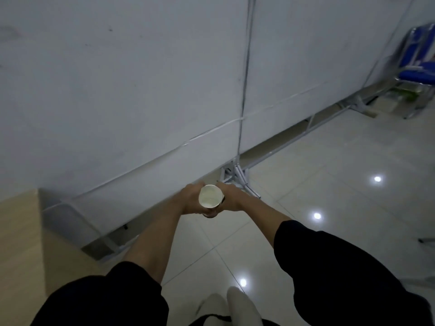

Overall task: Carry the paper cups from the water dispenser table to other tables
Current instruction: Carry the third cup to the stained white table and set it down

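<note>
A white paper cup (210,196) is held upright in front of me at the centre of the head view, its open mouth facing the camera. My left hand (191,199) wraps its left side and my right hand (231,198) wraps its right side. Both hands grip it together above the tiled floor. The cup's lower part is dark and mostly hidden by my fingers. I cannot tell whether it is one cup or a stack.
A grey partition wall (131,85) on metal feet (237,176) runs diagonally just ahead. A light wooden table corner (21,231) is at the left. Blue chairs (421,64) stand at the far right. Glossy floor tiles (329,184) spread to the right.
</note>
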